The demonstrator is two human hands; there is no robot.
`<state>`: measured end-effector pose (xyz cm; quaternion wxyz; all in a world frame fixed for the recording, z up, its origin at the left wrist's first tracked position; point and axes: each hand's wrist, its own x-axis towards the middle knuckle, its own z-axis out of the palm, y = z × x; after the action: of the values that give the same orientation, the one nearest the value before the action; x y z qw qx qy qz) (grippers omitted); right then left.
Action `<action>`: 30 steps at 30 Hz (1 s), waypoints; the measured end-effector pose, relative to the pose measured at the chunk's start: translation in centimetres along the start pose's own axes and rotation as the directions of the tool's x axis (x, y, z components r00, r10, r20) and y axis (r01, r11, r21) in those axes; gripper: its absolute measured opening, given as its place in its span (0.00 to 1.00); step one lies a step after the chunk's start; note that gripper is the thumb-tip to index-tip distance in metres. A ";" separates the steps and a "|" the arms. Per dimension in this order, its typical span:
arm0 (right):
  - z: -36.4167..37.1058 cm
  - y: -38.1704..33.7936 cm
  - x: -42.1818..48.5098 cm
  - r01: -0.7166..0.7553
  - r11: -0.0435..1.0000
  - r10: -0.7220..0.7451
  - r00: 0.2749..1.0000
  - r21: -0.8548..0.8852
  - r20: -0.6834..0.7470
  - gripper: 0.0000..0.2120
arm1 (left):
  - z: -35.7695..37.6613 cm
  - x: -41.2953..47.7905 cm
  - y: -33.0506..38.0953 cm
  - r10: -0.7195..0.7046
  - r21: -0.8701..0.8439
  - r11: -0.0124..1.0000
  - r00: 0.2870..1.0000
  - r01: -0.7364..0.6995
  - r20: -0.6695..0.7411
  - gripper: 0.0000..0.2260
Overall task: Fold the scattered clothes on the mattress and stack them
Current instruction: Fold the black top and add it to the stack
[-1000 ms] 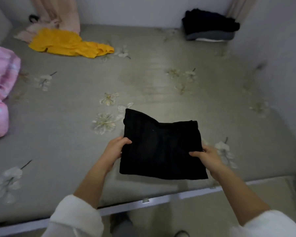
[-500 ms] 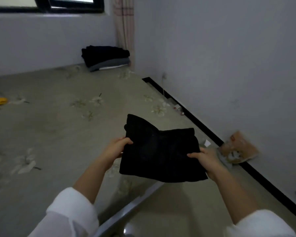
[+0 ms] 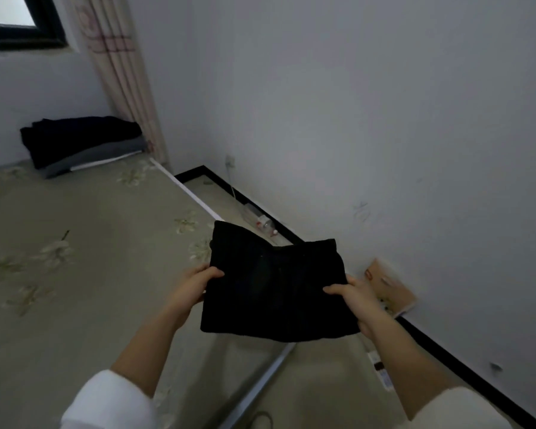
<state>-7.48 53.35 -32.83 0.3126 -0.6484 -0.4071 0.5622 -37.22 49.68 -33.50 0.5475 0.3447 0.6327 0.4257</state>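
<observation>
The mattress (image 3: 84,218) is grey-green with pale flower prints and a white edge strip. In its far corner, by the curtain, sits a stack of folded clothes (image 3: 81,144): black pieces on top, grey below, a white layer at the bottom. On the beige floor (image 3: 316,382) between mattress and wall, a clear plastic bottle (image 3: 262,222) lies by the black skirting, and an orange-brown packet (image 3: 390,287) rests against the wall.

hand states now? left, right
Left hand: grips the left edge of the folded black garment.
Right hand: grips its right edge.
</observation>
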 end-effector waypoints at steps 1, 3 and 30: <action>-0.8 -0.9 1.8 0.003 1.000 -0.003 1.000 0.003 -0.005 0.16 | 1.0 1.9 0.7 0.001 -0.005 1.000 1.000 -0.001 0.003 0.06; -2.3 -2.7 5.3 0.011 1.000 -0.011 1.000 0.014 0.006 0.14 | 2.8 5.5 2.1 -0.004 -0.022 1.000 1.000 0.004 0.015 0.07; -14.5 -23.5 50.9 0.216 0.956 -0.169 0.958 -0.197 0.232 0.06 | 26.9 38.5 15.1 -0.079 -0.212 0.977 0.879 -0.026 -0.469 0.07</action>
<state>4.52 110.01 -34.19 0.2470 -0.5721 -0.5596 0.5464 -17.42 94.84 -36.05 0.4151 0.1606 0.7031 0.5545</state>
